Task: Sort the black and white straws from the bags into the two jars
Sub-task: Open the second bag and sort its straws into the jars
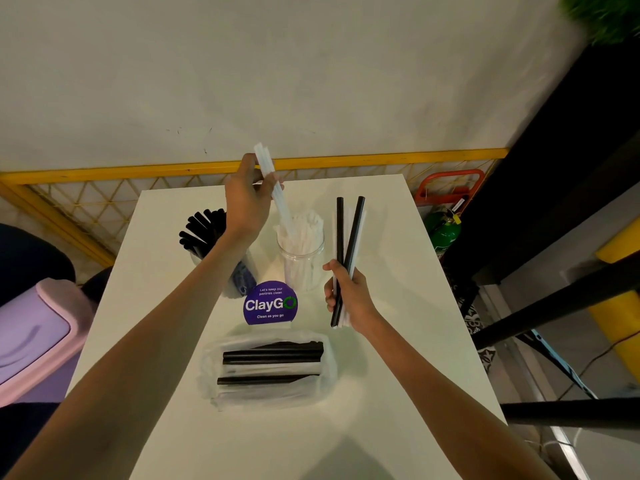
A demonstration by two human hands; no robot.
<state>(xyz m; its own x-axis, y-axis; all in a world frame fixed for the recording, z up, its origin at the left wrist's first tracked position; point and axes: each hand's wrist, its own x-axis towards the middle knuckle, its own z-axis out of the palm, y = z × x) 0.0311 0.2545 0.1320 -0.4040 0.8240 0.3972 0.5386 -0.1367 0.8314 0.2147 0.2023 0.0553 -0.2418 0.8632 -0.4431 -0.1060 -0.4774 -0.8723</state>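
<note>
My left hand (246, 199) grips a few white straws (268, 169) above the clear jar (302, 263), and their lower ends dip among the white straws standing in that jar. To the left, partly behind my left forearm, stands the other jar (202, 237), full of black straws. My right hand (346, 295) holds a mixed bunch upright, right of the clear jar: two black straws (347, 237) with white ones behind them. Near me lies a clear plastic bag (265, 370) holding black and white straws on their sides.
A purple ClayGo sticker (270, 303) is on the white table (398, 341) between the jars and the bag. A pink bin (33, 336) stands at the left edge. Dark table legs, a green cylinder (442, 232) and a red frame are on the right.
</note>
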